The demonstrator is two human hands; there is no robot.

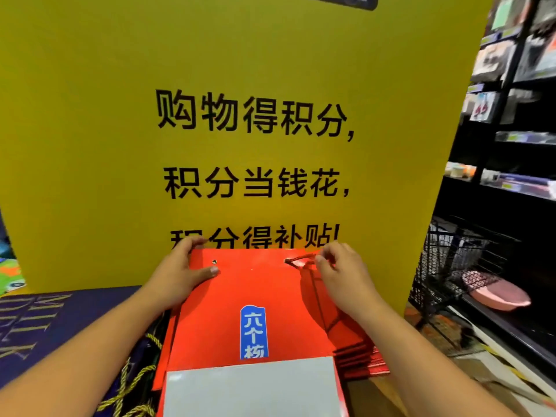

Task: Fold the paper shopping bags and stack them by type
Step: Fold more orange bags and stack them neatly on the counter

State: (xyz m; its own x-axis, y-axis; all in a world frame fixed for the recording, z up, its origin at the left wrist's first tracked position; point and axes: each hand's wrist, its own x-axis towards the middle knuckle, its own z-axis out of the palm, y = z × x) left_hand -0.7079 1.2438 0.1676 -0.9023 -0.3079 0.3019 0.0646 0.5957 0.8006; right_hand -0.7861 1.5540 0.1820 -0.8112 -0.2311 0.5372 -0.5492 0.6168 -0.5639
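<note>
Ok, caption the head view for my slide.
Left hand grips the top edge of a red paper bag, right hand pinches its rope handle, before a yellow sign.

Both hands up at the top edge of the red bag [240, 287], bare forearms reaching forward.
Left hand [183, 267]: thumb flat on the bag's front face, fingers curled over the top edge near its left corner. Right hand [341, 273]: fingertips pinch the cord handle [298, 260] near the right top corner, remaining fingers loosely bent.
</note>
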